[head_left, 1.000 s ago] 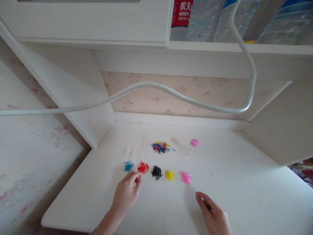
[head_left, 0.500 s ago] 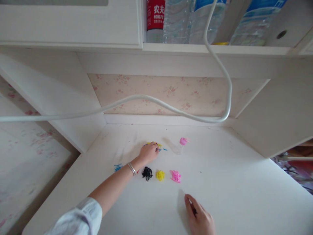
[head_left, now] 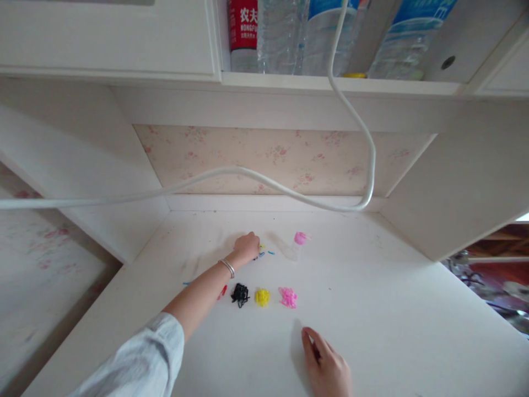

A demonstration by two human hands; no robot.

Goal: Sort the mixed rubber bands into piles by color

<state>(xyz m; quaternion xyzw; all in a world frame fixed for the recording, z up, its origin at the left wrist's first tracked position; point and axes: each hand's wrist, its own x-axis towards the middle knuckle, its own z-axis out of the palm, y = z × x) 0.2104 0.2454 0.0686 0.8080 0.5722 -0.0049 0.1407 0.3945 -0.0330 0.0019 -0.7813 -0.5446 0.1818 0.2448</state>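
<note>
My left hand (head_left: pixel 247 246), a bracelet on its wrist, rests curled at the back of the white tabletop. Its fingers are closed over a small mixed group of coloured bits; what they hold is hidden. Beside it lie blue (head_left: pixel 271 252) and yellow pieces that look like small rubber bands. Nearer me, in a row, are a red bunch (head_left: pixel 222 292) partly behind my forearm, a black bunch (head_left: pixel 240 295), a yellow bunch (head_left: pixel 262 297) and a pink bunch (head_left: pixel 288 297). My right hand (head_left: pixel 327 364) hovers or rests at the front, fingertips pinched; its contents are unclear.
A pink lump (head_left: pixel 300 238) lies at the back of the tabletop (head_left: pixel 392 309). A white cable (head_left: pixel 264 177) hangs across the view. Above, a shelf holds several water bottles (head_left: pixel 278 38). White side panels (head_left: pixel 467 182) flank the desk.
The view has shifted slightly to the right. My left hand has turned into a tighter curl over the mixed bits, and more of the red bunch shows. My right hand keeps its pinch.
</note>
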